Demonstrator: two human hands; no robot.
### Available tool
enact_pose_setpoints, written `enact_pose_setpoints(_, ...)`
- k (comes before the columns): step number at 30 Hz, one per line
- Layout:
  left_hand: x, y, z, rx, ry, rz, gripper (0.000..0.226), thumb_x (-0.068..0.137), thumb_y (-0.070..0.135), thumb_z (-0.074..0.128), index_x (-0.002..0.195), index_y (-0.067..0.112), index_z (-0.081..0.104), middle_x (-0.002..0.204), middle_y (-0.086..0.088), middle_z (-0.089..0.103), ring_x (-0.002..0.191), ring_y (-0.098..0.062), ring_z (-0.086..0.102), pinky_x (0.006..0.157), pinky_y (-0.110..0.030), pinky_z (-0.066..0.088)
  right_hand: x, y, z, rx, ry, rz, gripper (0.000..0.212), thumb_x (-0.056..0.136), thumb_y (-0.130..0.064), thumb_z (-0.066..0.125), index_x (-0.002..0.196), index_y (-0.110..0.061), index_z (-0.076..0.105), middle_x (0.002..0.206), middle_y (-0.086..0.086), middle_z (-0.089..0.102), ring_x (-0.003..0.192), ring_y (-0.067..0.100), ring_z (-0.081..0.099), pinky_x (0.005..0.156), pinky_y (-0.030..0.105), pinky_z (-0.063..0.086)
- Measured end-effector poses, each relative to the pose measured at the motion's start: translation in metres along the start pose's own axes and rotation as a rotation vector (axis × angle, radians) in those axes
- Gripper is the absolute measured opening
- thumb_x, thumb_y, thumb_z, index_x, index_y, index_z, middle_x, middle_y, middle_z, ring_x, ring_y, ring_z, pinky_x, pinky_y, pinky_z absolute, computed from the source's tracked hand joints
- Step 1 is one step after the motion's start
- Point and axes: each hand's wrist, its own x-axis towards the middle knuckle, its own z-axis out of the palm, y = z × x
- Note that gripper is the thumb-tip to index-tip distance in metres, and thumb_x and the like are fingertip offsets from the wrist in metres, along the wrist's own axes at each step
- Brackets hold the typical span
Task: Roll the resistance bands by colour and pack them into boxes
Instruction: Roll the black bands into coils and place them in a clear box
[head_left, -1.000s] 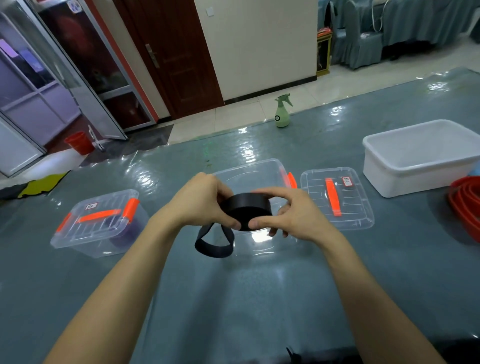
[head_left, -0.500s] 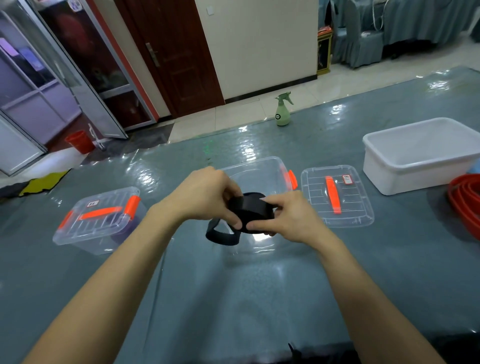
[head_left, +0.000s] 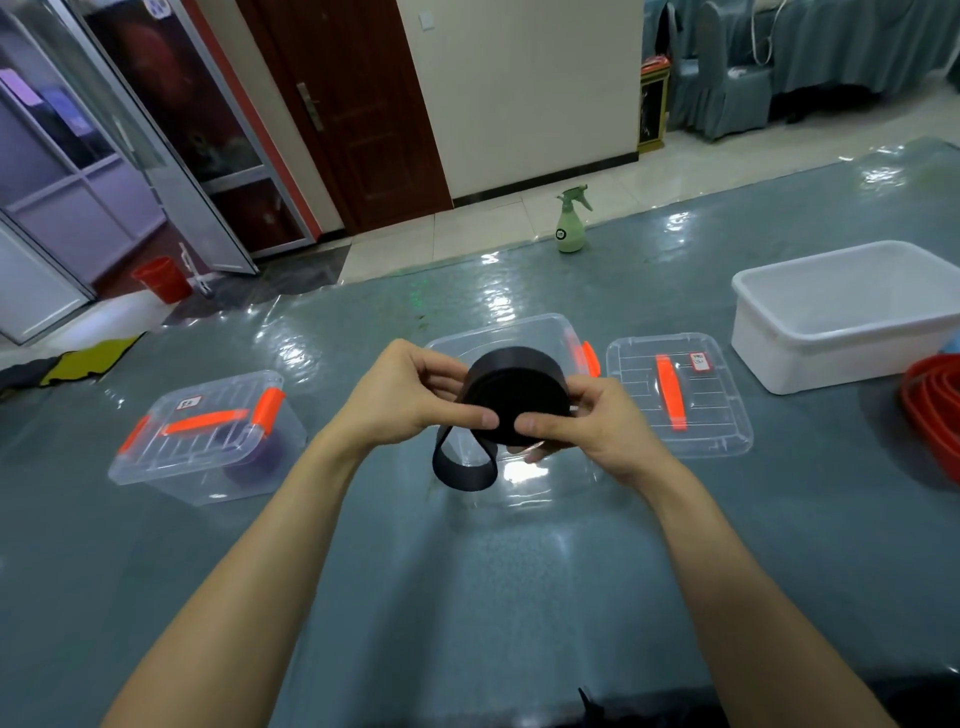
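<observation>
A wide bench (head_left: 467, 597) under a glossy, wrinkled grey-blue cover fills the view. At the far right stands a white plastic tub (head_left: 831, 364), deep, with rounded corners. Beside it, at the frame's edge, lie coiled red bands (head_left: 935, 415).

On the left is a closed clear box (head_left: 208, 441) with orange latches and something purple inside. In the middle sits an open clear box (head_left: 519, 332), and its ribbed lid (head_left: 680, 410) lies flat just to the right.

Above the open box, the left hand (head_left: 405, 395) and right hand (head_left: 592, 421) hold a black band roll (head_left: 511, 400). It is a thick, matte disc turned on edge. Each grip is narrow and pinches the roll, with the thumb on the near flat face and the fingers behind. A short loose tail (head_left: 462, 467) hangs below in a limp loop.

The band looks light, soft and rubbery, and likely to spring open. It is probably best held across both flat faces, with the tail pressed down.
</observation>
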Motion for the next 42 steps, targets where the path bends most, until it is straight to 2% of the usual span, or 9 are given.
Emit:
enact_pose_setpoints(5, 0.003, 0.018, 0.002, 0.866, -0.061, 0.055, 0.036, 0.059, 0.051, 0.099, 0.090, 0.040, 0.085, 0.069, 0.019, 0.075, 0.068, -0.008, 0.072, 0.057, -0.023, 0.049, -0.001, -0.003, -0.001, -0.653, -0.010, 0.114, 0.077, 0.053, -0.065, 0.101, 0.124, -0.054, 0.071, 0.114, -0.029, 0.073, 0.061, 0.018, 0.079, 0.047, 0.028, 0.055)
enact_pose_setpoints(10, 0.013, 0.029, 0.014, 1.332, -0.172, 0.115, 0.041, 0.057, 0.058, 0.091, 0.091, 0.036, 0.082, 0.057, 0.013, 0.055, 0.062, -0.017, 0.050, 0.058, -0.029, 0.034, 0.001, 0.008, 0.025, -0.899, -0.061, -0.016, 0.024, 0.078, -0.046, 0.092, 0.090, -0.028, 0.081, 0.070, -0.002, 0.071, 0.058, 0.013, 0.066, 0.059, 0.037, 0.055)
enact_pose_setpoints(13, 0.013, 0.028, 0.008, 1.355, -0.173, 0.128, 0.041, 0.056, 0.057, 0.091, 0.089, 0.036, 0.082, 0.050, 0.014, 0.044, 0.054, -0.008, 0.043, 0.055, -0.028, 0.031, 0.002, 0.009, 0.030, -0.951, -0.029, -0.070, 0.031, 0.078, -0.051, 0.090, 0.099, -0.030, 0.079, 0.075, -0.006, 0.071, 0.069, 0.009, 0.062, 0.068, 0.036, 0.054)
enact_pose_setpoints(18, 0.009, 0.026, 0.004, 1.176, -0.121, 0.118, 0.045, 0.057, 0.068, 0.089, 0.094, 0.043, 0.081, 0.070, 0.012, 0.072, 0.067, -0.015, 0.062, 0.058, -0.030, 0.042, 0.004, 0.009, 0.024, -0.914, 0.039, -0.153, 0.030, 0.075, -0.046, 0.094, 0.080, -0.021, 0.077, 0.057, -0.006, 0.050, 0.057, 0.008, 0.048, 0.052, 0.021, 0.031)
enact_pose_setpoints(24, -0.004, 0.007, -0.034, 0.226, -0.099, -0.041, 0.060, 0.050, 0.054, 0.105, 0.106, 0.040, 0.087, 0.099, 0.008, 0.086, 0.097, -0.009, 0.082, 0.088, -0.027, 0.064, -0.001, -0.008, 0.016, -0.256, 0.035, -0.098, 0.029, 0.075, -0.017, 0.099, 0.099, -0.028, 0.087, 0.077, 0.001, 0.081, 0.061, 0.014, 0.073, 0.058, 0.023, 0.058)
enact_pose_setpoints(29, -0.005, -0.005, -0.024, -0.057, 0.069, 0.019, 0.065, 0.046, 0.054, 0.107, 0.102, 0.026, 0.088, 0.094, -0.010, 0.085, 0.081, -0.017, 0.080, 0.067, -0.029, 0.062, 0.002, -0.011, 0.023, 0.027, 0.126, -0.160, 0.023, 0.077, -0.011, 0.093, 0.097, -0.022, 0.088, 0.093, 0.013, 0.084, 0.077, 0.026, 0.081, 0.062, 0.030, 0.065)
enact_pose_setpoints(33, -0.008, -0.002, -0.020, 0.049, 0.125, 0.018, 0.059, 0.048, 0.059, 0.105, 0.095, 0.027, 0.088, 0.083, -0.006, 0.084, 0.071, -0.015, 0.078, 0.060, -0.029, 0.060, 0.001, -0.005, 0.017, -0.017, 0.027, -0.052, 0.036, 0.077, -0.017, 0.095, 0.111, -0.015, 0.083, 0.102, 0.012, 0.083, 0.082, 0.034, 0.082, 0.064, 0.033, 0.065)
enact_pose_setpoints(37, -0.004, 0.008, -0.018, 0.588, 0.012, 0.032, 0.037, 0.052, 0.063, 0.099, 0.075, 0.040, 0.082, 0.056, 0.012, 0.065, 0.048, -0.002, 0.054, 0.050, -0.020, 0.040, 0.002, -0.003, 0.014, -0.470, -0.031, 0.106, 0.064, 0.061, -0.048, 0.103, 0.119, -0.041, 0.076, 0.109, -0.014, 0.080, 0.068, 0.029, 0.081, 0.055, 0.040, 0.063)
enact_pose_setpoints(42, 0.002, 0.028, -0.004, 1.041, -0.101, 0.100, 0.047, 0.053, 0.074, 0.090, 0.082, 0.040, 0.079, 0.057, 0.033, 0.058, 0.058, -0.001, 0.055, 0.054, -0.026, 0.035, 0.000, 0.006, 0.025, -0.594, -0.033, 0.036, 0.036, 0.073, -0.042, 0.098, 0.102, -0.026, 0.083, 0.093, 0.002, 0.079, 0.060, 0.023, 0.078, 0.062, 0.050, 0.066)
